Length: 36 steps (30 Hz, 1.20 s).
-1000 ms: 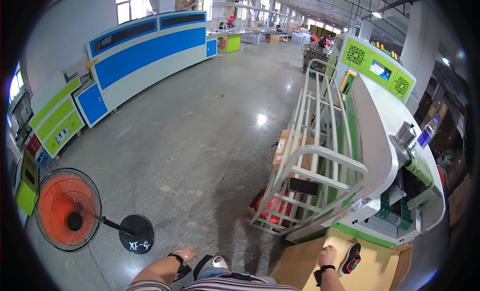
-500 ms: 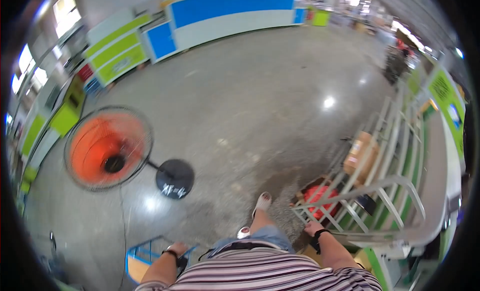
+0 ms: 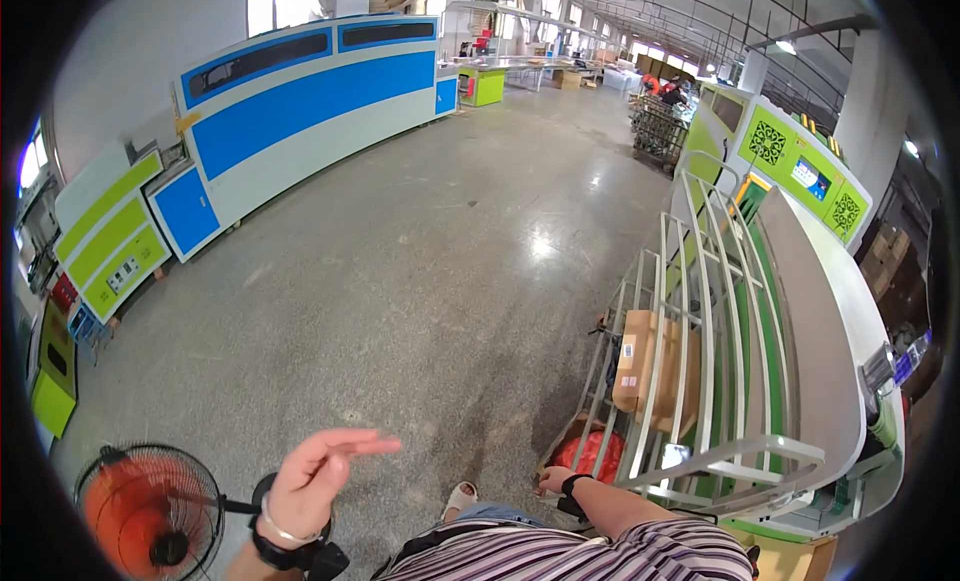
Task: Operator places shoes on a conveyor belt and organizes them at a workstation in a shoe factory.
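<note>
My left hand [image 3: 325,468] is raised in front of me at the lower left, fingers stretched out, nothing in it. A bracelet and a dark band circle that wrist. Low at my right side hangs my right hand [image 3: 554,480], beside a red bundle [image 3: 590,453] in a brown open box. Its fingers look bent downward, but their grip cannot be made out at this size. A black band is on that wrist too. Close to this hand stands a metal tube rack [image 3: 707,381], and behind its bars sits a brown cardboard box [image 3: 640,366].
An orange floor fan [image 3: 140,516] stands at the lower left. Blue and white machine housing [image 3: 315,111] lines the left side, with a green and white cabinet [image 3: 118,246] nearer. A long green and white machine [image 3: 800,171] runs behind the rack. Grey floor [image 3: 400,281] stretches ahead.
The view has turned left and tilted up, bringing the hall's far end into sight. My left hand has risen from beside the blue frame. The fan now lies lower in view.
</note>
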### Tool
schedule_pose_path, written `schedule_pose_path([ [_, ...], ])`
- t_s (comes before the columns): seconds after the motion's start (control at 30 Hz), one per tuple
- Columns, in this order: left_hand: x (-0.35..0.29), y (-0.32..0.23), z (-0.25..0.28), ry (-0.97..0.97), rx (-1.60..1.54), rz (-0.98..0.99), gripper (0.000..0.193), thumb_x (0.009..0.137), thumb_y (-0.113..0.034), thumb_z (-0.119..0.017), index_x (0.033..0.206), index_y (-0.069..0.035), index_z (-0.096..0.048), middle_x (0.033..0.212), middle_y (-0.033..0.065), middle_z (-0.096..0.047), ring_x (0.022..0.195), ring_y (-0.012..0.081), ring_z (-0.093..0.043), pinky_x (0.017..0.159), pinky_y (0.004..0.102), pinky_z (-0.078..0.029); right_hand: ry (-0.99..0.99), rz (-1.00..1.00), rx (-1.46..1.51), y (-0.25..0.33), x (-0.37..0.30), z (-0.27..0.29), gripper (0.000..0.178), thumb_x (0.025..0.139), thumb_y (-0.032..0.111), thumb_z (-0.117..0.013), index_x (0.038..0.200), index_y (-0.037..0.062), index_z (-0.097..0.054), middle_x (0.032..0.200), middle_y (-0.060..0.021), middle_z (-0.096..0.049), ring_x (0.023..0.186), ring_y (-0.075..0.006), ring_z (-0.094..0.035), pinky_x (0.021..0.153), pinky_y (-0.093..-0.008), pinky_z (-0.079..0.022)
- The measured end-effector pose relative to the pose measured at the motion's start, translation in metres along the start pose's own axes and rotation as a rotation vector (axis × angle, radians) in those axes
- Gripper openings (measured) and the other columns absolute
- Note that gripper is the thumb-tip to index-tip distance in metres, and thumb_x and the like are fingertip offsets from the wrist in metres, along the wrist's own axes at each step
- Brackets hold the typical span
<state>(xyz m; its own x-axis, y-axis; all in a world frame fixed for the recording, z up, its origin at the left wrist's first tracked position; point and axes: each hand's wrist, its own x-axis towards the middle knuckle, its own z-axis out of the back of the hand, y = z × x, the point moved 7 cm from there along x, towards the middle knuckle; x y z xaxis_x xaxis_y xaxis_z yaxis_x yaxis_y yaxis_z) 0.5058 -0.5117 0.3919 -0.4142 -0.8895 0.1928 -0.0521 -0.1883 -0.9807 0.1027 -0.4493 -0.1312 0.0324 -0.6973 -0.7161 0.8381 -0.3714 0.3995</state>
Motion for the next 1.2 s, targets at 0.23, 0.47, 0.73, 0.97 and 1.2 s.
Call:
schedule_pose_path([
  [0.23, 0.105, -0.092, -0.041, 0.453, -0.392, -0.224, 0.068, 0.096, -0.053, -0.046, 0.129, 0.006, -0.053, 0.118, 0.0290, -0.063, 0.124, 0.0444, -0.052, 0.110, 0.0538, -0.033, -0.251, -0.229, 0.242, -0.018, 0.013, 0.054, 0.030, 0.083, 0.032, -0.062, 0.098, 0.0077, -0.073, 0.097, -0.0161, -0.072, 0.092, -0.0313, -0.068, 0.084, -0.0395, -0.053],
  [0.47, 0.180, -0.060, -0.043, 0.652, -0.332, -0.246, 0.065, 0.096, -0.051, -0.047, 0.130, 0.005, -0.053, 0.119, 0.0273, -0.062, 0.123, 0.0428, -0.052, 0.108, 0.0530, -0.034, -0.100, -0.140, -0.048, -0.008, 0.004, 0.032, 0.026, 0.088, 0.026, -0.055, 0.093, 0.0057, -0.071, 0.093, -0.0128, -0.071, 0.089, -0.0308, -0.068, 0.078, -0.0393, -0.054],
  [0.73, 0.247, -0.036, -0.083, 1.030, -0.401, -0.285, 0.062, 0.095, -0.047, -0.048, 0.130, 0.003, -0.052, 0.121, 0.0255, -0.062, 0.122, 0.0410, -0.053, 0.107, 0.0522, -0.034, -0.281, -0.465, 0.203, -0.036, -0.016, -0.041, 0.041, 0.085, 0.041, -0.055, 0.100, 0.0076, -0.073, 0.107, -0.0178, -0.070, 0.103, -0.0334, -0.066, 0.090, -0.0456, -0.051],
  [0.97, 0.291, -0.022, -0.011, 1.020, -0.255, -0.293, 0.059, 0.095, -0.045, -0.049, 0.131, 0.002, -0.052, 0.122, 0.0238, -0.061, 0.121, 0.0395, -0.054, 0.106, 0.0514, -0.035, -0.157, -0.732, 0.379, 0.016, -0.008, -0.081, 0.022, 0.087, 0.023, -0.057, 0.089, 0.0093, -0.074, 0.083, -0.0110, -0.072, 0.074, -0.0249, -0.069, 0.066, -0.0388, -0.053],
  [1.2, 0.331, -0.002, 0.076, 0.935, -0.040, -0.300, 0.057, 0.094, -0.042, -0.050, 0.131, 0.001, -0.052, 0.123, 0.0222, -0.061, 0.120, 0.0379, -0.054, 0.105, 0.0506, -0.036, -0.448, -0.581, 0.659, 0.076, 0.015, -0.040, 0.028, 0.088, 0.027, -0.061, 0.105, 0.0077, -0.071, 0.089, -0.0136, -0.072, 0.082, -0.0255, -0.070, 0.072, -0.0391, -0.054],
])
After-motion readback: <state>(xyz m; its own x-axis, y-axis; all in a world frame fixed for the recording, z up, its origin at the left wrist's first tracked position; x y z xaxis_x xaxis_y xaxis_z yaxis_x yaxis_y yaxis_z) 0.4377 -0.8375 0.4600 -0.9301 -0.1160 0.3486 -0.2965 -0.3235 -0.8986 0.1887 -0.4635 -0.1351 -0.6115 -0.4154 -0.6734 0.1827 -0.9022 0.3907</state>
